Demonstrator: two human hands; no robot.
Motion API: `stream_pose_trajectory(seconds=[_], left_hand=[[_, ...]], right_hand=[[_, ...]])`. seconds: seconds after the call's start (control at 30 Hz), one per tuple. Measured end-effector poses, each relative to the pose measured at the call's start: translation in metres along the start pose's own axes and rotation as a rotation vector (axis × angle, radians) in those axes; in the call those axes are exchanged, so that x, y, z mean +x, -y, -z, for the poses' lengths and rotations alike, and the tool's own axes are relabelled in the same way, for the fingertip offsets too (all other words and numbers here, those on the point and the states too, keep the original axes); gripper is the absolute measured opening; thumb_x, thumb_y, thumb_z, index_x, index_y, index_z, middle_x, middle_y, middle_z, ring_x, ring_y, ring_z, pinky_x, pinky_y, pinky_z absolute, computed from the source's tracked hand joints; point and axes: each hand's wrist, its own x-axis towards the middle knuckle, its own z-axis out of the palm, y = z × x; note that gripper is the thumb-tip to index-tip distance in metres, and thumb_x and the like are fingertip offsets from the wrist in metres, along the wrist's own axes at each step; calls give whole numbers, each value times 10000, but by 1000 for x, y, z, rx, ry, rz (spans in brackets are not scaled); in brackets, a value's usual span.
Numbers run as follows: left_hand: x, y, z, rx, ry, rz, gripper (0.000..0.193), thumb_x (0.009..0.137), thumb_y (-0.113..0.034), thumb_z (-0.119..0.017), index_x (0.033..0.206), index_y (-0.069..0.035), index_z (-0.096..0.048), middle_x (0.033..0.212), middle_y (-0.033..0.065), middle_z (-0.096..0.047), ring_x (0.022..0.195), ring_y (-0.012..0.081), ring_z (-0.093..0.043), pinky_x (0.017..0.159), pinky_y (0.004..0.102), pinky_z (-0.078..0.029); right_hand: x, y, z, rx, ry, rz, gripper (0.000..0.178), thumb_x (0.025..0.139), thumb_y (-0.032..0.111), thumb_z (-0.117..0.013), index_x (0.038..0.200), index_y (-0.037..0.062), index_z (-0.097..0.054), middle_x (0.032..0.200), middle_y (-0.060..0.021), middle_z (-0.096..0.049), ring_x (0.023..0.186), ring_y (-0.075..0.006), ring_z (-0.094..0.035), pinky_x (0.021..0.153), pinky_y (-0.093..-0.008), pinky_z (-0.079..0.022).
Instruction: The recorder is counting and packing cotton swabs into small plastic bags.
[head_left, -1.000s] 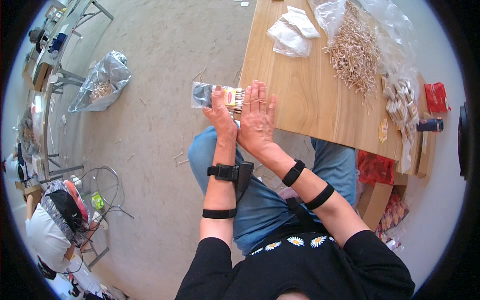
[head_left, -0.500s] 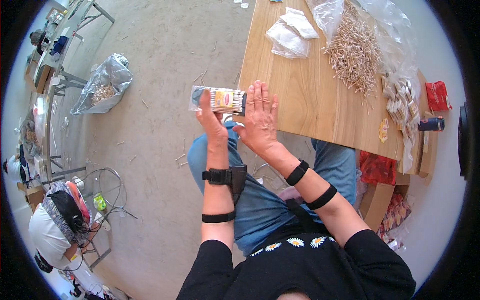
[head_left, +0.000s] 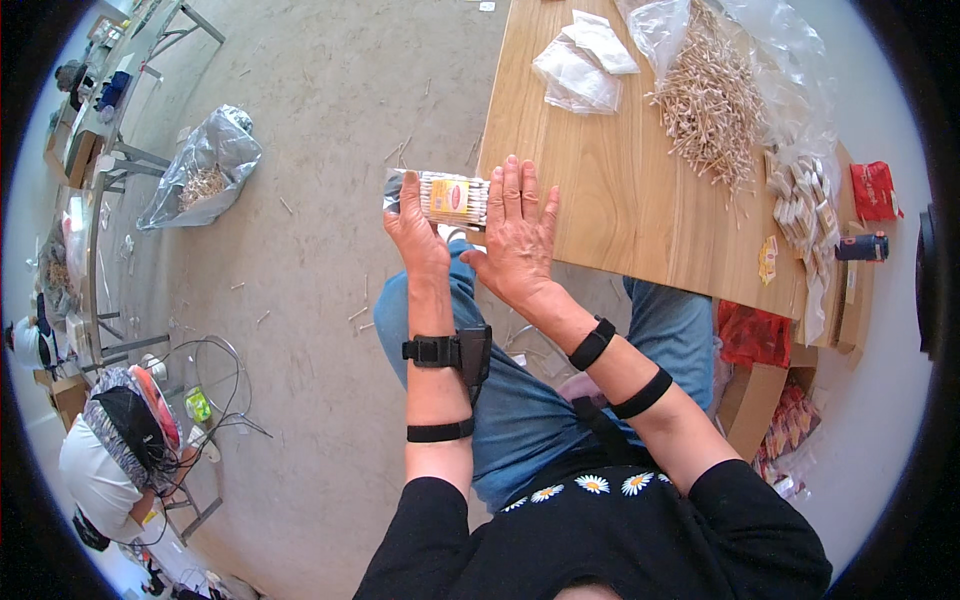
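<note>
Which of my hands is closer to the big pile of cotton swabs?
Right. Your right hand is at a corner of the table, left of the pile; your left hand is farther left, past the table's edge, holding a packet.

Yellow label (head_left: 451, 197) on packet (head_left: 478, 201) — illegible

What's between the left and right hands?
In the head view, a clear packet of cotton swabs, held by the left hand, its other end at the right hand.

I'm in a black short-sleeved shirt (head_left: 620, 545) with white daisies (head_left: 591, 482), plus blue jeans (head_left: 530, 420). Two black straps (head_left: 440, 430) per forearm (head_left: 428, 395), black block (head_left: 476, 365) on the left one.
</note>
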Motion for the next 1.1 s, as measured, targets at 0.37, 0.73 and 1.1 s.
stream_pose_trajectory(seconds=[0.37, 0.73, 1.1], left_hand=[[-7, -5, -4, 29, -3, -3, 121, 948, -177, -710, 984, -94, -630, 903, 10, -678, 782, 124, -683, 660, 306, -604], [-1, -3, 4, 17, 10, 25, 116, 964, -183, -682, 986, -87, -620, 915, 22, -683, 794, 142, -695, 664, 320, -606], [8, -13, -5, -53, -131, 181, 124, 948, -167, -698, 945, -76, -613, 839, -9, -618, 724, 116, -646, 630, 303, -576]], right_hand=[[3, 5, 1, -7, 34, 11, 1199, 665, 475, -856, 1555, -27, -229, 1657, -181, -128, 1550, -364, -41, 1184, -661, -50], [4, 5, -5, -30, -21, 35, 1166, 658, 457, -857, 1555, 9, -261, 1650, -145, -172, 1546, -367, -65, 1170, -693, -83], [3, 4, -4, 3, -26, 34, 1191, 651, 459, -864, 1560, 12, -239, 1649, -139, -179, 1546, -352, -79, 1172, -686, -84]])
